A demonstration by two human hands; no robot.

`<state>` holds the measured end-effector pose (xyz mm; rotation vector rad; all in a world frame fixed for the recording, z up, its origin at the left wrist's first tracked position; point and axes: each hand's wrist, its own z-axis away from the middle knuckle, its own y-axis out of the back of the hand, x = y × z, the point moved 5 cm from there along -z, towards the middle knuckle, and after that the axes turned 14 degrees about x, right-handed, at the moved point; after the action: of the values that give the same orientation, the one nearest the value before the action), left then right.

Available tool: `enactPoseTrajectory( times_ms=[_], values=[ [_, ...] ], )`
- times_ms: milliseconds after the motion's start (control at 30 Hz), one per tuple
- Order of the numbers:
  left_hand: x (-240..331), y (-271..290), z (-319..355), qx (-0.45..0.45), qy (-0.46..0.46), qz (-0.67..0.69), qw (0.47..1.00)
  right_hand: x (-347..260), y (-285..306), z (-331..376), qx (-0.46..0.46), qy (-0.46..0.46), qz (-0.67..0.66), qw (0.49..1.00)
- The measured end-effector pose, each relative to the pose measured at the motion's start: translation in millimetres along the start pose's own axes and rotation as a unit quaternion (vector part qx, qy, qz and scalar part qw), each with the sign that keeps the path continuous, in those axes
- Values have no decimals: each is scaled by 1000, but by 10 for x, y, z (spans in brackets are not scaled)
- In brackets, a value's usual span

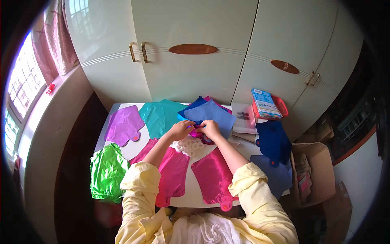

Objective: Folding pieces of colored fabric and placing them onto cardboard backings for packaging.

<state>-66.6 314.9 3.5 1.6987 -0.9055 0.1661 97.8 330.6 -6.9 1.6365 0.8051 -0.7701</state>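
Note:
Both my hands are together over the middle of the table [195,195], closed at a small, shiny magenta-purple piece of foil [194,131]. My left hand [180,130] pinches its left side and my right hand [210,129] its right; the fingers partly hide it. Just beyond lie overlapping flat blue foil balloons [213,114]. A cluster of white rings [187,145] sits below my hands. Flat deep-pink foil balloons [174,173] [213,177] lie nearer me, under and between my forearms.
On the left are a teal balloon [162,116], a lilac one [124,124] and a crumpled green one [109,171]. To the right lie a navy balloon [274,140], a clear packet [245,120] and a red basket [282,106] with a blue package [265,103]. An opened cardboard box [325,175] stands beside the table; cabinets [195,77] rise behind.

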Motion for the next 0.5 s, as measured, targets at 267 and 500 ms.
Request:
enactPoseTrajectory(
  times_ms=[267,500],
  values=[
    [348,114,-29,-54,-90,-183,977,257,-50,-124,12,-29,-67,997],
    [187,-222,-48,-177,-89,-173,965,483,116,-495,29,38,-101,994]
  ],
)
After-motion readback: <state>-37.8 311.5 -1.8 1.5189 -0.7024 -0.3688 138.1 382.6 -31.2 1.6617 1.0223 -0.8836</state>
